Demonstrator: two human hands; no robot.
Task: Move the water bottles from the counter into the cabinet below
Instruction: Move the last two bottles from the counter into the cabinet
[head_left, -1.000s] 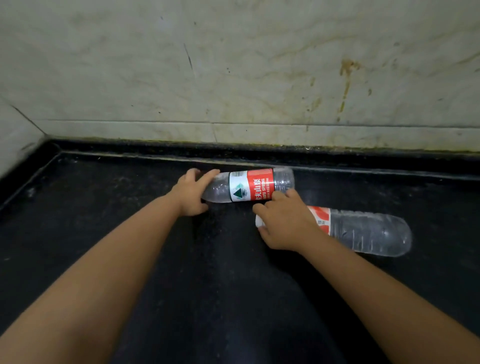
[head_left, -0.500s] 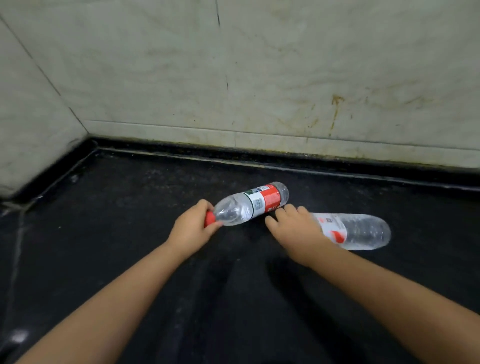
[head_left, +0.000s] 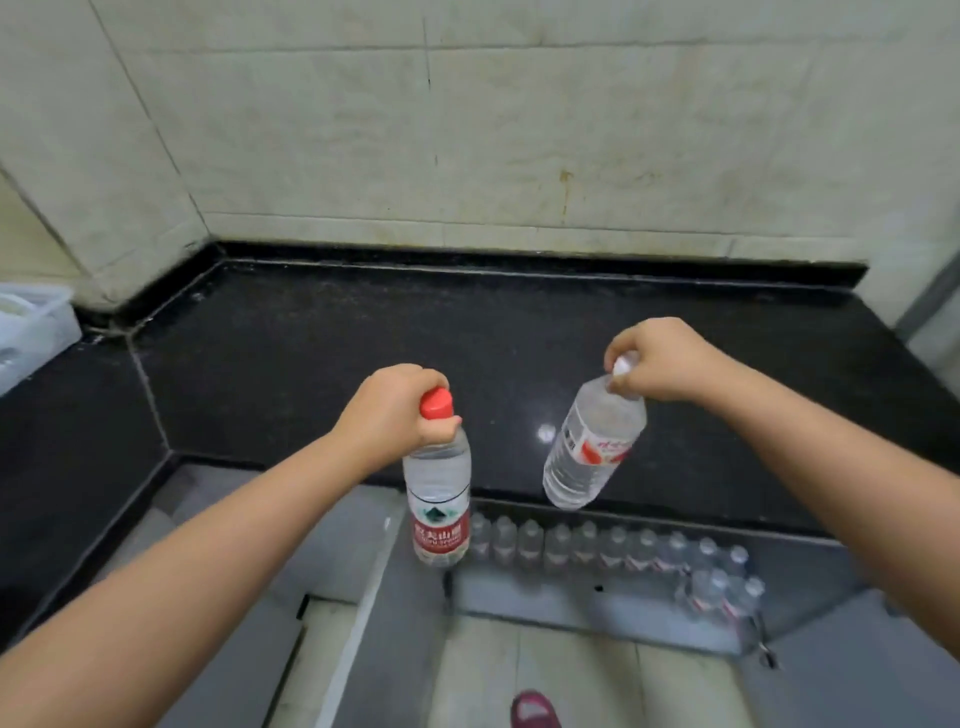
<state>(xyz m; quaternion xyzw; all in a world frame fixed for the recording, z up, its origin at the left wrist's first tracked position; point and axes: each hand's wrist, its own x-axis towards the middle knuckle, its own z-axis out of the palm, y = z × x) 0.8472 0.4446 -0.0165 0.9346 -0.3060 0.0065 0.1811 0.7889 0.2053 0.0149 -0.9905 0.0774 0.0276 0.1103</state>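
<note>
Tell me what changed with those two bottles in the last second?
Both bottles have left the counter. The left hand now grips the red-capped bottle by its neck, hanging upright; a second ago it lay flat by the wall. The right hand lifted the white-capped bottle, which hangs tilted. Both were drawn back toward the counter's front edge, above the cabinet's bottles. The grips remain.

2 bottles hanging by their necks, left hand (head_left: 387, 410), right hand (head_left: 655, 361), perhaps clear of counter (head_left: 322, 364).
</note>
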